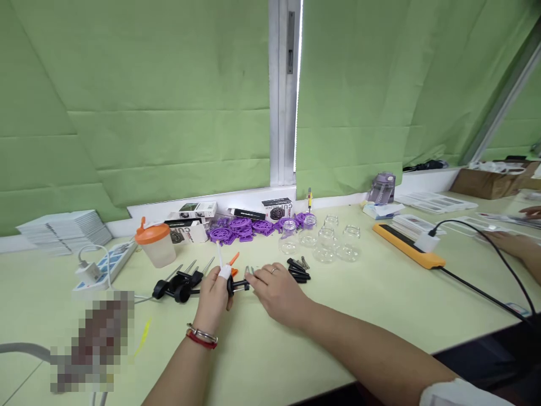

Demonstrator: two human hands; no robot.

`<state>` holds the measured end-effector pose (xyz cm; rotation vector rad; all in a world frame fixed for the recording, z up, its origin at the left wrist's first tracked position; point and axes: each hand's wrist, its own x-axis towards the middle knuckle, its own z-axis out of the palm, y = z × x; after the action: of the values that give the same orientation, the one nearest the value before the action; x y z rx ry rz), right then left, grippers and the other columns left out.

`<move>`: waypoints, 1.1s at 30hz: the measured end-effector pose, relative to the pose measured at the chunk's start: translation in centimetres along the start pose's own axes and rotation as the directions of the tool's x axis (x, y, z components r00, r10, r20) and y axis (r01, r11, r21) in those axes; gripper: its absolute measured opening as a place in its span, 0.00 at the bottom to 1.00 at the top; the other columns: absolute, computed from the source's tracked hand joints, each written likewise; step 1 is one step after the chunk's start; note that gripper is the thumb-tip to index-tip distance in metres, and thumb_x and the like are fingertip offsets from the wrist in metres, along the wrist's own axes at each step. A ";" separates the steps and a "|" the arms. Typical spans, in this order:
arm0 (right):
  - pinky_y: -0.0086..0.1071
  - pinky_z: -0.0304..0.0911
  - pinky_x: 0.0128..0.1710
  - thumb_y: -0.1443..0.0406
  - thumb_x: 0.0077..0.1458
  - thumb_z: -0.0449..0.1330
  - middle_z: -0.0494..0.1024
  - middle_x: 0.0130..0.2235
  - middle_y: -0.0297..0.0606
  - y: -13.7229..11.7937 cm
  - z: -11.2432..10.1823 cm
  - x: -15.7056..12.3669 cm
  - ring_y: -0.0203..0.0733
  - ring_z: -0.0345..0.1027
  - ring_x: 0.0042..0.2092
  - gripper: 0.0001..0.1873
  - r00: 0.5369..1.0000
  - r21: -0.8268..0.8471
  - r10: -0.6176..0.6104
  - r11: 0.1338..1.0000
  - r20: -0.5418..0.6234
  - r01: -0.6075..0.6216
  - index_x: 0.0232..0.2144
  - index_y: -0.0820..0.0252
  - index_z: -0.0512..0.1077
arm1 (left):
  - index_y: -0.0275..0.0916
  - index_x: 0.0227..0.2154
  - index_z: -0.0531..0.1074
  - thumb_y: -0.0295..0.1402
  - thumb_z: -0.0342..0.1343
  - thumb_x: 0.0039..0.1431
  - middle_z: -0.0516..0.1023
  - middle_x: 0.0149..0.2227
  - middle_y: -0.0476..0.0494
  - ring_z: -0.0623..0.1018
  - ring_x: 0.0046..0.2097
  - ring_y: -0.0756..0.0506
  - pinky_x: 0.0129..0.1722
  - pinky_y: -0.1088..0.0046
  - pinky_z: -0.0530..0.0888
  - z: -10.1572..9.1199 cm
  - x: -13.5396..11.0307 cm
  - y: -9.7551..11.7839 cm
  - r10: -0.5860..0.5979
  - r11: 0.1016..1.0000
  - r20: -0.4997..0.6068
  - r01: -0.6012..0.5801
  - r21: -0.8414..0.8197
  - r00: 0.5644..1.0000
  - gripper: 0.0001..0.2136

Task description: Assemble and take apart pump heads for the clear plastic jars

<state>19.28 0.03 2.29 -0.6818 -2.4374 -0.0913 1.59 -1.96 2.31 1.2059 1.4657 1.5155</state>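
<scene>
My left hand [214,292], with a white covering on the thumb, is closed around a black plastic part with a rod [237,285] pointing right. My right hand [278,292] meets the rod's right end, fingers pinched; a small metal piece [248,273] shows at the fingertips, its kind unclear. Left of my hands lie several black parts with round ends and metal rods [181,286]. An orange piece [234,259] rests behind my left hand. Short black tubes [298,272] and small springs [305,263] lie just beyond my right hand.
Purple plastic parts [240,229], clear jars [325,248] and printed boxes [276,210] stand toward the wall. At left are an orange-lidded cup [156,245] and white power strip [105,268]. A yellow power strip [408,246] and another person's hand [505,242] are right.
</scene>
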 end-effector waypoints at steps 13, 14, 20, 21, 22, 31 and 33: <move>0.28 0.52 0.26 0.63 0.57 0.51 0.63 0.23 0.29 2.0 -2.9 -1.3 0.33 0.54 0.25 0.08 0.873 0.725 0.388 0.504 0.294 -0.469 0.34 0.57 0.69 | 0.38 0.55 0.60 0.41 0.48 0.59 0.75 0.42 0.38 0.75 0.42 0.41 0.43 0.61 0.71 0.1 -1.6 1.1 0.347 0.831 0.389 -0.472 0.294 0.853 0.22; 0.28 0.51 0.26 0.63 0.57 0.52 0.63 0.23 0.29 2.2 -2.3 -1.3 0.33 0.54 0.25 0.08 0.851 0.755 0.421 0.435 0.312 -0.492 0.37 0.57 0.68 | 0.38 0.56 0.58 0.42 0.46 0.60 0.75 0.36 0.41 0.75 0.35 0.43 0.37 0.63 0.72 0.3 -1.8 1.0 0.279 0.875 0.371 -0.394 0.282 0.886 0.23; 0.27 0.50 0.25 0.66 0.54 0.53 0.65 0.23 0.27 2.5 1.0 -1.5 0.32 0.53 0.24 0.10 0.740 0.749 0.540 0.273 0.400 -0.604 0.40 0.58 0.63 | 0.39 0.36 0.62 0.49 0.40 0.60 0.68 0.23 0.52 0.66 0.17 0.50 0.17 0.73 0.64 1.6 -1.8 0.8 -0.071 0.938 0.386 -0.070 0.339 0.920 0.17; 0.27 0.50 0.25 0.67 0.53 0.53 0.65 0.22 0.27 2.5 1.4 -1.6 0.32 0.53 0.24 0.10 0.725 0.744 0.553 0.258 0.410 -0.617 0.40 0.57 0.62 | 0.39 0.33 0.61 0.49 0.40 0.60 0.66 0.21 0.52 0.66 0.17 0.50 0.17 0.73 0.63 1.7 -1.7 0.7 -0.095 0.922 0.385 -0.065 0.383 0.918 0.17; 0.26 0.51 0.25 0.68 0.53 0.52 0.64 0.22 0.26 2.5 1.9 -1.7 0.32 0.53 0.24 0.10 0.712 0.740 0.565 0.243 0.417 -0.627 0.40 0.57 0.62 | 0.40 0.31 0.60 0.48 0.39 0.60 0.66 0.20 0.53 0.66 0.17 0.50 0.18 0.73 0.63 1.8 -1.7 0.5 -0.109 0.899 0.381 -0.072 0.431 0.918 0.16; 0.26 0.50 0.23 0.70 0.53 0.51 0.62 0.23 0.26 3.1 4.7 -1.9 0.33 0.53 0.23 0.09 0.681 0.693 0.604 0.276 0.413 -0.666 0.38 0.55 0.61 | 0.38 0.29 0.60 0.41 0.39 0.61 0.69 0.24 0.45 0.70 0.25 0.45 0.24 0.71 0.61 2.4 -1.2 -1.2 -0.130 0.646 0.302 -0.150 0.748 0.944 0.12; 0.25 0.50 0.22 0.70 0.53 0.52 0.62 0.23 0.26 3.3 4.9 -1.8 0.32 0.53 0.23 0.09 0.685 0.688 0.599 0.286 0.415 -0.667 0.38 0.55 0.61 | 0.38 0.30 0.60 0.40 0.39 0.61 0.70 0.25 0.44 0.70 0.26 0.45 0.24 0.71 0.61 2.6 -1.2 -1.2 -0.150 0.622 0.289 -0.137 0.771 0.946 0.12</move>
<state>19.52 3.09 -3.11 -1.1366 -1.7250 1.3374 4.32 -2.09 0.76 1.8374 1.9525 0.5410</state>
